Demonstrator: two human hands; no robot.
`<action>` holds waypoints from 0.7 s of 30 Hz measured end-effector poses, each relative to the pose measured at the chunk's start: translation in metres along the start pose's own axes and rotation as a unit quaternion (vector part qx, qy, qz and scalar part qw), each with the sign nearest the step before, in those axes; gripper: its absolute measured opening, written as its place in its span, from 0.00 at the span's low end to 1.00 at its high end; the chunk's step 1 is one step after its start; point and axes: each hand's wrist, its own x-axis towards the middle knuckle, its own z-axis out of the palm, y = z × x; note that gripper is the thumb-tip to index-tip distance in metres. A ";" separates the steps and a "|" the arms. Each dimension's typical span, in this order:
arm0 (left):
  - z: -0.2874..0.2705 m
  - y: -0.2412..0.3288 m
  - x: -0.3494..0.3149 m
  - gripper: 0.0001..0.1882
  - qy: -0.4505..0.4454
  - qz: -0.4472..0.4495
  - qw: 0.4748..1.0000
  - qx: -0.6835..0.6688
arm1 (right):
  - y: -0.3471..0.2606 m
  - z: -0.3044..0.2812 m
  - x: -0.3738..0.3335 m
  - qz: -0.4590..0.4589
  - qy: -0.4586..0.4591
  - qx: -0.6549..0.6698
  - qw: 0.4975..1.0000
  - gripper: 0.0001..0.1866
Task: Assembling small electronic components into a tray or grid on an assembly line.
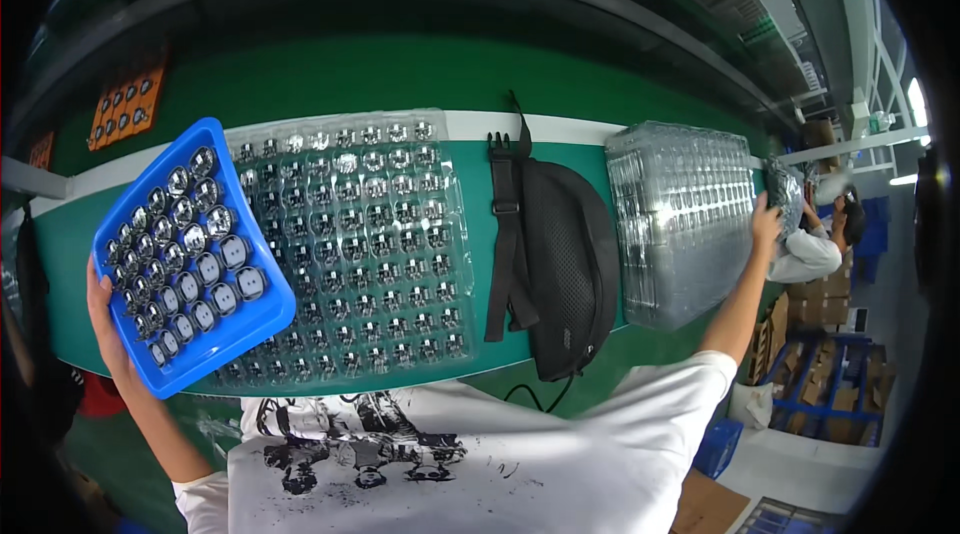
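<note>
My left hand [108, 329] is closed round the left edge of a blue plastic tray [278, 306]. Rows of small shiny round metal parts fill the tray, some showing pale faces with two dark dots. The tray sits at an angle, overlapping a clear blister tray [457, 264] that holds many similar small metal parts in its pockets. Far to the right, my right hand [766, 221] is at the far right edge of a stack of clear plastic trays [670, 224]. Its fingers are small and partly hidden there, so their grip is unclear.
Between the blister tray and the stack lies a black waist bag [565, 269] with its strap and buckle, on the green bench [480, 159]. Orange trays [125, 104] of parts stand at the back left. Beyond my right hand is another person [808, 252]; shelves with cartons [825, 379] stand lower right.
</note>
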 end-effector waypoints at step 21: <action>0.049 -0.008 -0.010 0.31 0.017 0.019 0.999 0.037 | -0.143 0.013 -0.016 -0.060 -0.214 0.069 0.973 0.43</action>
